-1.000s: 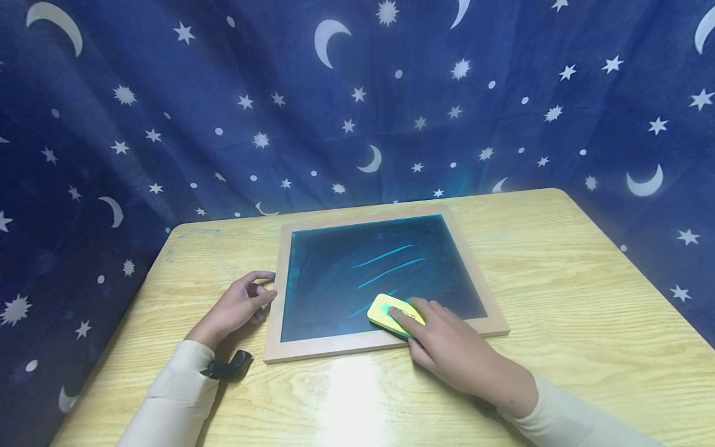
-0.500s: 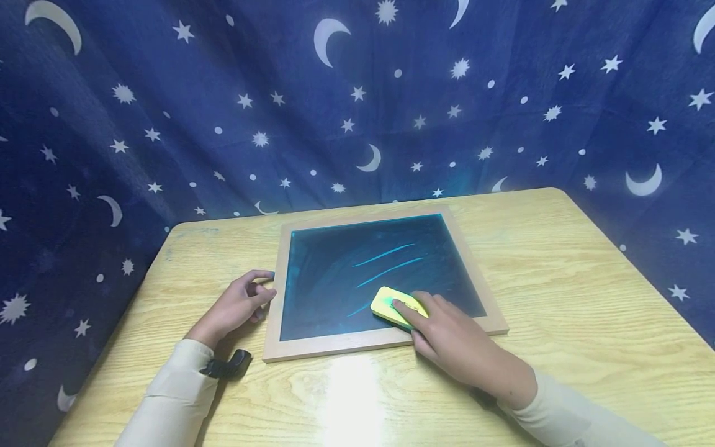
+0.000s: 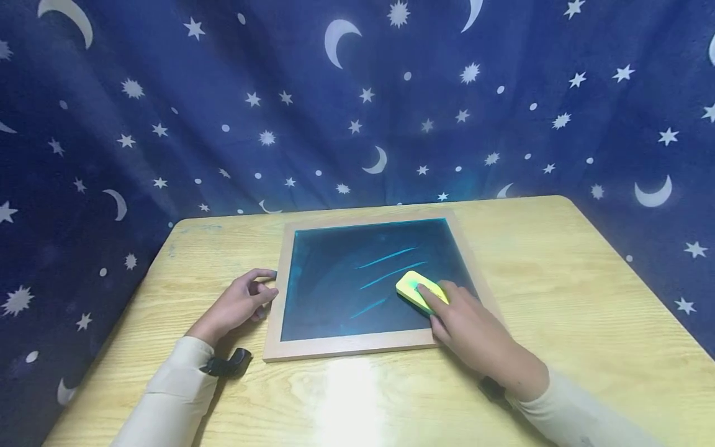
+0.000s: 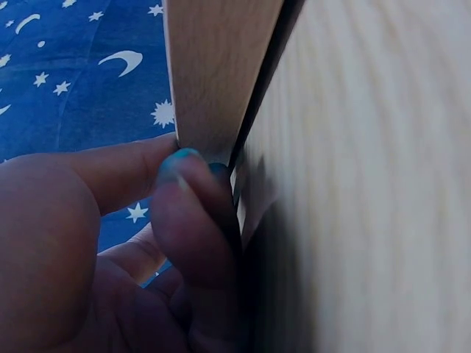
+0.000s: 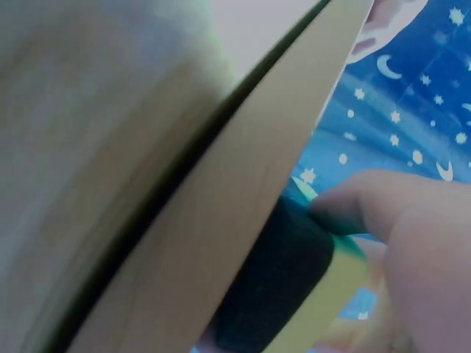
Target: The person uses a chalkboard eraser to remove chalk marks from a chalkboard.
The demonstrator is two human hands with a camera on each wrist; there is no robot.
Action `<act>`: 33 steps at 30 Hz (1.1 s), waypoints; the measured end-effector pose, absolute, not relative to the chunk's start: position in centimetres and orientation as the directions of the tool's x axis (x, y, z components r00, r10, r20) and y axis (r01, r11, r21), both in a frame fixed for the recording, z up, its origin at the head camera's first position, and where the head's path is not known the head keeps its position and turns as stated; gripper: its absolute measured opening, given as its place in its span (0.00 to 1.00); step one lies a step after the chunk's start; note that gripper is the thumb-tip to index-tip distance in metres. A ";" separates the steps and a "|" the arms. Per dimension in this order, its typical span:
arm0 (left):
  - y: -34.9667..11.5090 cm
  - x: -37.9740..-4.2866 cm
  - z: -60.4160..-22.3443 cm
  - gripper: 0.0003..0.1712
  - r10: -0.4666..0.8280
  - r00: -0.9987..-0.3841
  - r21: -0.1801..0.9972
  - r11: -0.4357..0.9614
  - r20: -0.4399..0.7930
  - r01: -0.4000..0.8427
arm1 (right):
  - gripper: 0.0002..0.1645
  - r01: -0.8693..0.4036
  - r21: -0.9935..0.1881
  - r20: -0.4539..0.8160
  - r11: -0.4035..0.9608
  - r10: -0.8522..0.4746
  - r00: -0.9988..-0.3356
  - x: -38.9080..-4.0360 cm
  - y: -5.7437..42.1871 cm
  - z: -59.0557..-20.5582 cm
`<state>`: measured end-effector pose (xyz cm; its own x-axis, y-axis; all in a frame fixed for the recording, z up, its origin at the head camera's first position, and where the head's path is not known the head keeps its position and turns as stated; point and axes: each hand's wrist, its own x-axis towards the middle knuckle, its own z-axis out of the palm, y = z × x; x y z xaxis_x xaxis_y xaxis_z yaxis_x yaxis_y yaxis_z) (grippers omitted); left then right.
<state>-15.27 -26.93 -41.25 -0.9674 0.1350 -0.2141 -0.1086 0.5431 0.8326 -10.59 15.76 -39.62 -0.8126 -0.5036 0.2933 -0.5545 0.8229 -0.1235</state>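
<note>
My right hand (image 3: 475, 329) grips a yellow chalkboard eraser (image 3: 409, 287), the index finger lying along its top. The eraser is on the lower right part of a chalkboard (image 3: 324, 267) with a light wooden frame (image 3: 346, 345). Three slanting blue chalk lines (image 3: 393, 274) show to its left and above. In the right wrist view the eraser's dark felt (image 5: 276, 276) shows just past the frame's edge. My left hand (image 3: 237, 307) rests on the table, index finger and thumb tips against the frame's left side. Blue-green chalk dust colours the thumb tip (image 4: 184, 165) in the left wrist view.
The chalkboard lies flat on a light wood table (image 3: 558, 298). A dark blue curtain (image 3: 313, 143) with moons and stars hangs behind and to both sides. Faint blue smudges (image 3: 201, 228) mark the table's far left corner. Each wrist wears a small black device (image 3: 237, 362).
My right hand has moved the eraser right and up across the board, uncovering more of the lowest blue line. The left hand stays at the frame. The head view has shifted slightly.
</note>
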 end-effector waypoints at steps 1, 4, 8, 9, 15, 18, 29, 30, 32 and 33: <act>-26.9 -15.3 -41.2 0.31 0.142 -0.966 0.833 0.543 -0.215 -0.106 | 0.31 -0.546 -0.121 0.291 0.829 -0.496 -0.818 -10.6 16.0 -39.6; -26.8 -15.3 -41.3 0.31 0.144 -0.964 0.829 0.548 -0.221 -0.108 | 0.31 -0.525 -0.107 0.289 0.844 -0.479 -0.829 -10.8 16.6 -39.6; -26.8 -15.3 -41.3 0.31 0.139 -0.965 0.825 0.554 -0.222 -0.110 | 0.32 -0.508 -0.092 0.288 0.856 -0.466 -0.837 -11.2 17.3 -39.3; -26.8 -15.3 -41.3 0.31 0.135 -0.965 0.823 0.557 -0.224 -0.113 | 0.31 -0.501 -0.091 0.286 0.861 -0.459 -0.841 -11.3 17.5 -39.3; -26.9 -15.3 -41.4 0.31 0.136 -0.965 0.823 0.556 -0.224 -0.113 | 0.31 -0.444 -0.118 0.266 0.888 -0.402 -0.876 -11.8 18.1 -38.9; -26.9 -15.3 -41.4 0.32 0.142 -0.966 0.824 0.558 -0.215 -0.101 | 0.31 -0.426 -0.123 0.258 0.896 -0.386 -0.886 -11.9 18.3 -38.8; -26.8 -15.5 -41.4 0.31 0.133 -0.965 0.811 0.575 -0.225 -0.109 | 0.30 -0.408 -0.143 0.255 0.902 -0.364 -0.896 -12.0 18.0 -38.9; -26.8 -15.5 -41.3 0.31 0.137 -0.965 0.811 0.575 -0.222 -0.105 | 0.30 -0.411 -0.142 0.259 0.901 -0.367 -0.893 -12.0 18.0 -38.9; -26.9 -15.5 -41.4 0.31 0.128 -0.966 0.810 0.575 -0.227 -0.114 | 0.30 -0.424 -0.138 0.271 0.895 -0.377 -0.885 -12.1 17.8 -39.0; -26.9 -15.4 -41.3 0.30 0.123 -0.966 0.810 0.574 -0.228 -0.118 | 0.30 -0.430 -0.134 0.272 0.893 -0.384 -0.882 -12.2 17.7 -39.0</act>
<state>-15.42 -26.93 -41.35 -0.9659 0.1232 -0.2277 -0.1179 0.5739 0.8104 -12.17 17.72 -39.02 -0.8825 -0.3841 0.2715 -0.4298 0.8929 -0.1340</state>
